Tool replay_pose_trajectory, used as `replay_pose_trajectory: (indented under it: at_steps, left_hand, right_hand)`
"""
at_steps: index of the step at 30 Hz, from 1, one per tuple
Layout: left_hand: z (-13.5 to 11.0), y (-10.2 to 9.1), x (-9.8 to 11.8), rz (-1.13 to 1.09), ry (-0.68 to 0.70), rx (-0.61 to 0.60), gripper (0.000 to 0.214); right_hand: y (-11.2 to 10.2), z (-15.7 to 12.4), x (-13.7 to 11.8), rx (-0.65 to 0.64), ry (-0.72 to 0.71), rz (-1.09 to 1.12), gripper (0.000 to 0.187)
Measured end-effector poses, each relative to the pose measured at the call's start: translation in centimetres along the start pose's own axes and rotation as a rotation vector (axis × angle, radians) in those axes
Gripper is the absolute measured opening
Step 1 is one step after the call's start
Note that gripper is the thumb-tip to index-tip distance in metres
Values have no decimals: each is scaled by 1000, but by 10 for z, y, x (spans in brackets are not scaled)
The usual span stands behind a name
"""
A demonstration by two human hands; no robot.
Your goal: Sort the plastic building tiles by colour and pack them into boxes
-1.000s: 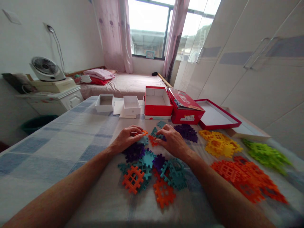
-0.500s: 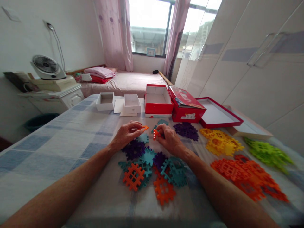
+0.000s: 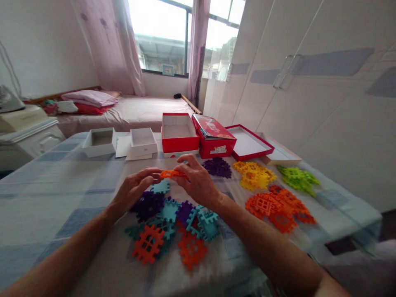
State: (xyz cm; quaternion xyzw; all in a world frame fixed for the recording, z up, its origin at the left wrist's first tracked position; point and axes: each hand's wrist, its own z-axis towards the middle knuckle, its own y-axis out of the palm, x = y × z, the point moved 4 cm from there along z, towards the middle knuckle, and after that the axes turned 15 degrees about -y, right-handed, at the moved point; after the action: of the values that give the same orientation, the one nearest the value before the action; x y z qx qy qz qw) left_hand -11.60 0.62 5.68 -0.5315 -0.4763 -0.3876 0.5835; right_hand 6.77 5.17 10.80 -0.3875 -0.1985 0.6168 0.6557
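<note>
My left hand (image 3: 134, 187) and my right hand (image 3: 198, 177) meet over the middle of the table, both closed on a flat orange interlocking building piece (image 3: 168, 174), seen nearly edge-on. The right fingers cover part of it, and a sliver of purple shows beside them. Below the hands lies a mixed heap: purple pieces (image 3: 148, 205), teal pieces (image 3: 208, 225), a light blue piece (image 3: 160, 186) and an orange window-shaped piece (image 3: 148, 244). Another orange piece (image 3: 192, 249) rests at the near edge of this heap.
Sorted piles lie to the right: purple (image 3: 217, 167), yellow (image 3: 256, 175), orange-red (image 3: 281, 208) and green (image 3: 298, 179). Behind stand white boxes (image 3: 100, 142), an open red box (image 3: 180, 143), a closed red box (image 3: 218, 146) and a red-rimmed lid (image 3: 252, 144). A checked cloth (image 3: 71, 202) covers the table.
My hands have come together. The orange pieces they held apart now appear as one strip between them. The camera view has swung to the right.
</note>
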Motion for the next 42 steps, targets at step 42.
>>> replay_pose_trajectory:
  at_steps: [42]
  left_hand:
    - [19, -20, -26, 215, 17, 225, 60]
  right_hand:
    - [-73, -113, -23, -286, 233, -27, 22]
